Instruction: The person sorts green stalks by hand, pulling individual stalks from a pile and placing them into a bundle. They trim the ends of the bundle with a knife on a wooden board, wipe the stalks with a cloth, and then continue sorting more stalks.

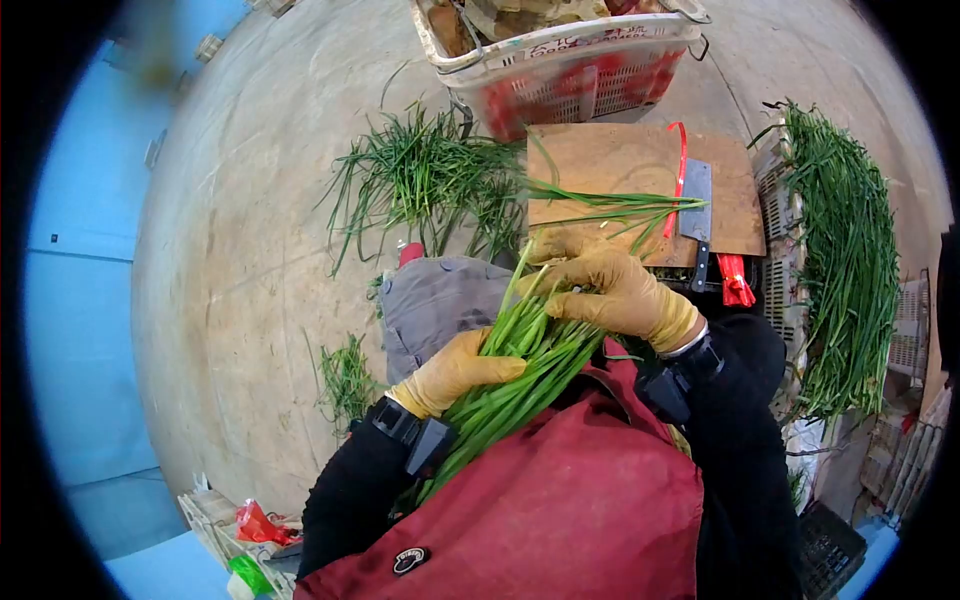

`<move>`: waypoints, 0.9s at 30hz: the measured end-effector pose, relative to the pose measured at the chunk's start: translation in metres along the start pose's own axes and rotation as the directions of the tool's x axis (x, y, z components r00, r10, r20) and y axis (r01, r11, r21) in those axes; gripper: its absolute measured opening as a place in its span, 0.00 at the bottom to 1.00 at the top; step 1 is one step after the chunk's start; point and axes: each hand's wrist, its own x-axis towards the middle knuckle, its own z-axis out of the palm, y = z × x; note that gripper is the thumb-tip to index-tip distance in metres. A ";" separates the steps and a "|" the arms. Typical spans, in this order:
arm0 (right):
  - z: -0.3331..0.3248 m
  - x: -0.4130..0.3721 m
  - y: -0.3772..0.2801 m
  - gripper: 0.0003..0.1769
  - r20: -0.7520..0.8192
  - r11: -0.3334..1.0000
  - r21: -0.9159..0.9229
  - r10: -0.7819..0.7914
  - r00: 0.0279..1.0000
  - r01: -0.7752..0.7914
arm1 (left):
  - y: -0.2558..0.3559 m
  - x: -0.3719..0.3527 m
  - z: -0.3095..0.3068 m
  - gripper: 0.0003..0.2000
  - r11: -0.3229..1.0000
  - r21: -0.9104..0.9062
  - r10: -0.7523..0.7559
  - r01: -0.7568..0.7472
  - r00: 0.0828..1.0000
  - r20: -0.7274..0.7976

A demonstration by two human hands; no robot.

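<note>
A thick bunch of green chives [530,372] lies slantwise across my lap, its pale stem ends pointing up and away from me. My left hand [455,372], in a yellow glove, is closed around the bunch with the thumb across the top. At the stem ends, my right hand [615,285], gloved the same way, has its fingers curled in on the chives. A few loose chives [625,207] lie beyond it on a wooden board [590,150]. On that board's right side are a cleaver [694,205] and a red tie strip [680,170].
A heap of chives [420,170] and a smaller pile [345,380] lie on the concrete floor. A red and white basket [570,80] stands behind the board. To the right, more chives [845,260] fill a crate [778,195]. Red strips [735,282] hang below the board.
</note>
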 end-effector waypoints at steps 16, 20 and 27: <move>-0.127 -0.129 -0.087 0.13 -0.208 0.863 -0.132 0.457 0.865 -0.488 | -0.004 0.002 -0.004 0.25 0.994 -0.095 0.048 -0.045 0.998 0.029; -0.064 -0.093 -0.092 0.16 -0.118 0.789 -0.435 0.428 0.896 -0.434 | -0.001 0.003 -0.002 0.24 0.998 -0.052 0.040 -0.039 0.999 0.016; 0.007 -0.036 -0.040 0.13 0.077 0.753 -0.655 0.150 0.986 -0.064 | -0.002 0.001 0.004 0.23 1.000 -0.001 0.011 -0.011 0.998 -0.057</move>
